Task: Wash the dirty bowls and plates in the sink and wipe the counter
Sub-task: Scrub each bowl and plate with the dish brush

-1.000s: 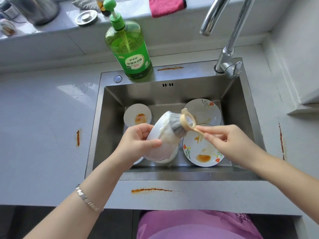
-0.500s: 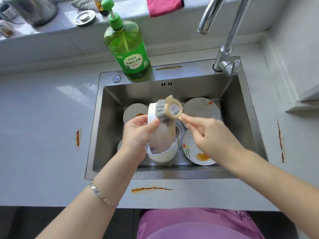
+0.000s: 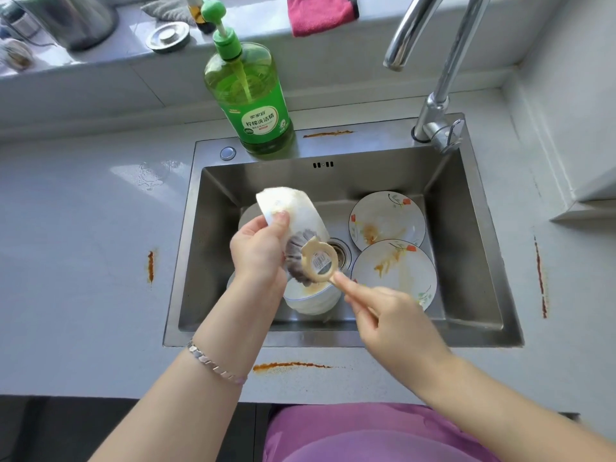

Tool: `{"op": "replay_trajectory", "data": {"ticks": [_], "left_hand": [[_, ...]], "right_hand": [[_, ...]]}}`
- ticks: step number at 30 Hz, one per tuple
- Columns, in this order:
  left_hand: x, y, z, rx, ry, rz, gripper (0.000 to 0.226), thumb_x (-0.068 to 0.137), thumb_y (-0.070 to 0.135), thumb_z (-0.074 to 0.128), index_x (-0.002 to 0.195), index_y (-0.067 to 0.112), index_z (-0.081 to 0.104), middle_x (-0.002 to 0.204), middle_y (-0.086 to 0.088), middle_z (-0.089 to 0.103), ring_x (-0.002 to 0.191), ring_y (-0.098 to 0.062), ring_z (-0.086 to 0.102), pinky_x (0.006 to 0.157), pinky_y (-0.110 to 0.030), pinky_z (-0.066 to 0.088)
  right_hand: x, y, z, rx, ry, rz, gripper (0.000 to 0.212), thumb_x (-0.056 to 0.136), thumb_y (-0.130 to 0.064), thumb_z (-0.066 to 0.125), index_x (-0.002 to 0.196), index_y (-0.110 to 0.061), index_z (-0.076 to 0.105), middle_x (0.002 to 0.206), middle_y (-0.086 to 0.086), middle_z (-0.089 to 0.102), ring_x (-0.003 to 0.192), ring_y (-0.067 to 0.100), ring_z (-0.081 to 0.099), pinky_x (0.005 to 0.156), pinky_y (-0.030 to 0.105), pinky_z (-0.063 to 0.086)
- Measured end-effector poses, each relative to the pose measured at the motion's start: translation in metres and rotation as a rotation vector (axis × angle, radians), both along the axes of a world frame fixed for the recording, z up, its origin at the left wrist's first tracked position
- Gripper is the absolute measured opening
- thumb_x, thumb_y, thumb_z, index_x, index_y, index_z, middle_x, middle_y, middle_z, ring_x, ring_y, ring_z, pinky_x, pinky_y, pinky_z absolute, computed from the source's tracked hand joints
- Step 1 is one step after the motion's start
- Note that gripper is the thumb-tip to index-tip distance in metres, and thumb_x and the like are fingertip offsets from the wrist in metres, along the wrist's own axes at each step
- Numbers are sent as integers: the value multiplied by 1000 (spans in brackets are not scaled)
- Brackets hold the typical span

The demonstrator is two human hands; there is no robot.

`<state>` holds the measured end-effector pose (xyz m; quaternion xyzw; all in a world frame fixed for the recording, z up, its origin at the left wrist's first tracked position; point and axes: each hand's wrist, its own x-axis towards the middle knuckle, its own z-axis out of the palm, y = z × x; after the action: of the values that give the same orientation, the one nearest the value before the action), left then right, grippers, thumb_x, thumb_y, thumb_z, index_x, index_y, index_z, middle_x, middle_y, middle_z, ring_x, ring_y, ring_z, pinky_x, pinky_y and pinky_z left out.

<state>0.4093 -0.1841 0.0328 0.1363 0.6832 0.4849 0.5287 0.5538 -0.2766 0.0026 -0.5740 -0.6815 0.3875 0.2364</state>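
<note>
White bowl point(image 3: 293, 208) is being held on its side at frame centre, over the steel sink point(image 3: 333, 181). The left hand point(image 3: 258, 248) is gripping it, thumb lying across the near wall and fingers curling behind. Its forearm is rising from the lower left. The right hand point(image 3: 393, 318), reaching in from the lower right, is pinching the handle of a round brush point(image 3: 313, 261), index finger stretching along it. The bristles are pressing against the bowl. Directly below, another bowl point(image 3: 313, 300) is sitting in the basin, showing orange residue. Right of centre, two stained plates point(image 3: 386, 221) are lying overlapped. Orange streaks point(image 3: 290, 365) are marking the counter point(image 3: 83, 261) around the sink.
</note>
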Motion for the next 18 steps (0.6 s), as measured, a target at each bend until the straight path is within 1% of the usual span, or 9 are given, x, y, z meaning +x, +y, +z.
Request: {"op": "replay_trajectory", "data": {"ticks": [2, 4, 7, 9, 12, 14, 16, 17, 18], "left_hand": [[3, 3, 2, 26, -16, 30, 8, 89, 5, 60, 83, 9, 62, 78, -5, 66, 70, -17, 64, 60, -28, 57], [6, 4, 2, 51, -19, 54, 6, 89, 4, 60, 85, 8, 62, 80, -4, 66, 72, -17, 65, 59, -26, 57], [10, 5, 4, 73, -22, 89, 4, 88, 4, 61, 91, 7, 62, 78, -3, 66, 67, -16, 66, 52, -25, 56], [12, 6, 5, 69, -23, 95, 5, 88, 4, 62, 86, 9, 61, 74, -2, 66, 60, -14, 66, 49, -26, 55], [13, 6, 5, 106, -59, 94, 7, 88, 1, 60, 85, 8, 61, 82, -3, 66, 73, -15, 65, 70, -30, 58], [13, 7, 6, 118, -73, 95, 6, 88, 1, 60, 93, 5, 61, 86, -5, 66, 78, -17, 65, 76, -32, 57], [12, 8, 7, 121, -87, 106, 8, 88, 1, 60, 94, 5, 61, 83, -4, 66, 75, -17, 67, 68, -29, 59], [11, 8, 9, 121, -96, 110, 6, 88, 1, 60, 91, 6, 61, 80, -3, 66, 69, -15, 68, 60, -27, 58], [11, 7, 10, 122, -104, 110, 7, 88, 1, 59, 89, 7, 61, 79, -3, 66, 66, -14, 67, 57, -25, 58]], "right_hand": [[2, 10, -10, 44, 30, -88, 43, 88, -28, 42, 130, -38, 42, 60, 0, 53, 56, 13, 43, 55, 33, 39], [3, 26, -15, 79, 92, -220, 39, 92, -19, 48, 128, -34, 47, 66, 7, 65, 55, 10, 47, 57, 28, 40], [-5, 17, -10, 123, 108, -178, 40, 92, -17, 48, 129, -33, 44, 58, 0, 57, 55, 12, 41, 56, 31, 39], [-9, 5, -5, 121, 105, -117, 41, 91, -19, 48, 130, -32, 45, 56, -5, 47, 53, 10, 38, 54, 30, 39], [0, 23, -14, 22, 183, -289, 40, 94, -9, 49, 129, -29, 50, 56, -5, 48, 46, 7, 38, 49, 15, 31], [1, 26, -11, -23, 264, -315, 40, 94, -6, 48, 128, -27, 52, 59, -4, 54, 43, 6, 38, 47, 11, 30], [-7, 12, -4, 18, 296, -222, 44, 94, -8, 49, 125, -39, 47, 74, 1, 69, 50, 7, 50, 52, 16, 41], [-10, 4, 0, 30, 298, -176, 46, 94, -9, 50, 122, -45, 44, 85, 3, 73, 62, 10, 60, 62, 20, 48], [-10, 1, -1, 31, 288, -174, 47, 94, -9, 51, 120, -47, 43, 87, -1, 73, 72, 11, 64, 67, 20, 51]]}}
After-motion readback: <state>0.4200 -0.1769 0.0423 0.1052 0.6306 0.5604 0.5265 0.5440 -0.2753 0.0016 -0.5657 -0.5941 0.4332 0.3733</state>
